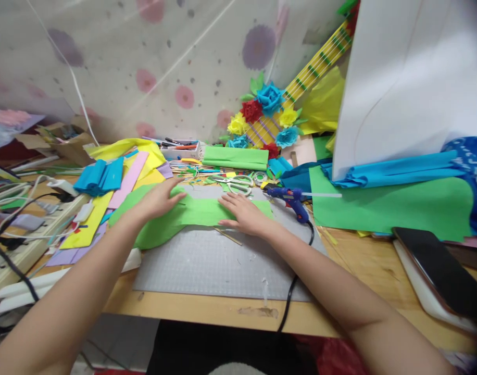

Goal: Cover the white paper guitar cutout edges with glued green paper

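A long strip of light green crepe paper (205, 212) lies across the grey gridded cutting mat (207, 265), its wider rounded end at the left. My left hand (160, 200) is over the left part of this paper, fingers stretched forward and thumb apart. Flat on the paper's right part rests my right hand (244, 213), with its fingers spread. Scissors with pale handles (238, 183) lie just beyond my right hand. To the right, a blue glue gun (291, 200) with a white glue stick sits at the mat's edge. A thin stick (228, 237) shows below the paper.
A paper-flower guitar (277, 112) leans at the back, beside a large white board (410, 78). Cables and a power strip (31, 237) crowd the left. A phone (437, 265) lies at right; the glue gun's black cord (293, 291) crosses the mat to the table's front edge.
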Motion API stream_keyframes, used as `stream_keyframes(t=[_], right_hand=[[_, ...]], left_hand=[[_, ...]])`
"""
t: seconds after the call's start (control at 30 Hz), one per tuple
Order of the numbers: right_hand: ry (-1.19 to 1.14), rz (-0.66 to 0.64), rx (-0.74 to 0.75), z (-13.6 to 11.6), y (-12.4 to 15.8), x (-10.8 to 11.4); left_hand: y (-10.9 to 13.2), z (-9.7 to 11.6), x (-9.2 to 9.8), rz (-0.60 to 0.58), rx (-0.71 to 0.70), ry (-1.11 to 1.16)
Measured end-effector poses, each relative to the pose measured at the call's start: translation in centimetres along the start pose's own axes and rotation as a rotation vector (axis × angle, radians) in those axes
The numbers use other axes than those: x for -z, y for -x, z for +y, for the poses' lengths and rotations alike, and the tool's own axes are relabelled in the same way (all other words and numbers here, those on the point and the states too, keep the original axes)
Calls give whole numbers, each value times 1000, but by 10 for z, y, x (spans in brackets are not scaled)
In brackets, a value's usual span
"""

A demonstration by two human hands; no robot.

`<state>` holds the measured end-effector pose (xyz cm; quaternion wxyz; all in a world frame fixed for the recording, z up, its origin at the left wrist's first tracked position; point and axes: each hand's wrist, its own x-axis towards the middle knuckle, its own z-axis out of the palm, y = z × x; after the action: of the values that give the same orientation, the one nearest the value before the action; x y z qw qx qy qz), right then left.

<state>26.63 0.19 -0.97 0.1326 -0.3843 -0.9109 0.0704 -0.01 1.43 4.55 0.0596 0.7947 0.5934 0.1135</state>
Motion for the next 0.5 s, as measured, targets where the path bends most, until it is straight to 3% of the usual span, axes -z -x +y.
stream_keyframes(t=[0.13,0.3,0.4,0.5], right_hand=[[-109,-3,4,-13,-34,-11],[-269,-29,-144,-24,-73,-19],[-297,-10,-162,-25,-81,-19],[-245,29,-154,-25,-80,-20]], left_hand=[[-4,-5,5,112,198,-79],[-4,-5,-3,102,246,-104],[-2,-6,-7,75,178,-134],[3,-7,-14,80,-26,-85]])
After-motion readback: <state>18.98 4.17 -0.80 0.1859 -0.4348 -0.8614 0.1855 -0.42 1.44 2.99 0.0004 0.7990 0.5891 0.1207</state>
